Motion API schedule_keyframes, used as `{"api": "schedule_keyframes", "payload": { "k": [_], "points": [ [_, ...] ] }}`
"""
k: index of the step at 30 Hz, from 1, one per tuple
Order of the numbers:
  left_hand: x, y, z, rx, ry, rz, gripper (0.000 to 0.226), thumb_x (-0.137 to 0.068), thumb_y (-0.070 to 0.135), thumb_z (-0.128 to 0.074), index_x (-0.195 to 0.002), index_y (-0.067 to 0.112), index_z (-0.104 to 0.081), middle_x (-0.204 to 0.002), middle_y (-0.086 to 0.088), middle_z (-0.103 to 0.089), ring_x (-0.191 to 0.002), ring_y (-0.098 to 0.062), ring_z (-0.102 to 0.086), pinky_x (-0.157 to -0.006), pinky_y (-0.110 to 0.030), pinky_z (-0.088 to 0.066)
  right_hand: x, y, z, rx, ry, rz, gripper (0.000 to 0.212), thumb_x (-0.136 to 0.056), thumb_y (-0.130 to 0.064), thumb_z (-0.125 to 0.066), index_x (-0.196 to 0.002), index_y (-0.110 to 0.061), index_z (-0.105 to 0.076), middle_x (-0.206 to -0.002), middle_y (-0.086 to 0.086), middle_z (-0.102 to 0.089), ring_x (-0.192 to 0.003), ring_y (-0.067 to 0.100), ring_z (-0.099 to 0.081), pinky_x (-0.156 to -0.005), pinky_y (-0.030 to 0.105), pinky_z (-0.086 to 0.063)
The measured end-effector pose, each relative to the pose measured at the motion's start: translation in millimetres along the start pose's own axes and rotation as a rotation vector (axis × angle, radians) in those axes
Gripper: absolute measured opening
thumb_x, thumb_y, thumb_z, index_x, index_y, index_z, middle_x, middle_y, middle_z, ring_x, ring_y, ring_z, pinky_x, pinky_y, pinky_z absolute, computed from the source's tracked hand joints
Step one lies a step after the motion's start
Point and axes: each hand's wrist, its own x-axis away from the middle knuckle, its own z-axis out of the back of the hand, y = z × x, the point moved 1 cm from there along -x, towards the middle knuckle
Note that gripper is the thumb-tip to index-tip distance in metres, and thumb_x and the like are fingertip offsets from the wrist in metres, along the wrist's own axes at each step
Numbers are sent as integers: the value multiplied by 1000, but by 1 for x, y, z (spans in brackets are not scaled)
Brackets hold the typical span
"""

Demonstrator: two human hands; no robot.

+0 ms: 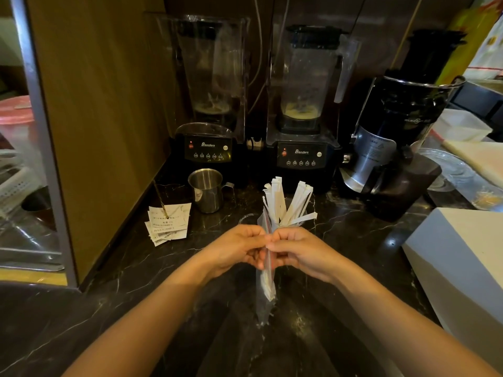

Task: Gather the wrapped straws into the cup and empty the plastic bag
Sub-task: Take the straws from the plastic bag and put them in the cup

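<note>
A clear plastic bag (265, 292) hangs upright over the dark marble counter, with a few white wrapped straws still inside its lower part. My left hand (235, 250) and my right hand (298, 251) pinch the bag from either side near its upper part, fingertips almost touching. Just behind my hands stands a clear cup (288, 223), mostly hidden. A bunch of white wrapped straws (285, 204) fans out of the cup, and one lies bent over to the right.
A steel pitcher (207, 190) stands left of the cup, with a spike of paper receipts (168, 221) further left. Two blenders (209, 104) (304, 110) and a black juicer (394, 148) line the back. A white box (460, 257) sits at the right.
</note>
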Motion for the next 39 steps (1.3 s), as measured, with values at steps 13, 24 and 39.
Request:
{"api": "schedule_keyframes", "payload": {
  "k": [13,24,39],
  "points": [
    [-2,0,-3,93,56,-11,26,-93,13,-39,-74,10,-56,-52,5,-63,-63,-15,-56,-71,-26,-51,-6,13,-10,-191,82,101,33,-93,-5,-38,-64,-9,-53,-61,-1,-66,-62,11,-65,-70,27,-53],
    [-5,1,4,138,40,-9,32,-93,12,-39,-66,7,-56,-56,3,-64,-51,-6,-56,-58,-18,-52,-6,11,-3,-247,101,105,35,-94,-3,-33,-63,-6,-49,-58,1,-65,-63,14,-67,-65,23,-56],
    [-1,32,63,-286,346,-58,35,-75,-8,-59,-47,10,-50,-37,0,-57,-40,-7,-57,-59,-20,-52,-2,-12,36,371,259,-13,36,-85,0,-50,-51,-10,-54,-50,4,-56,-45,8,-57,-49,18,-49]
  ]
}}
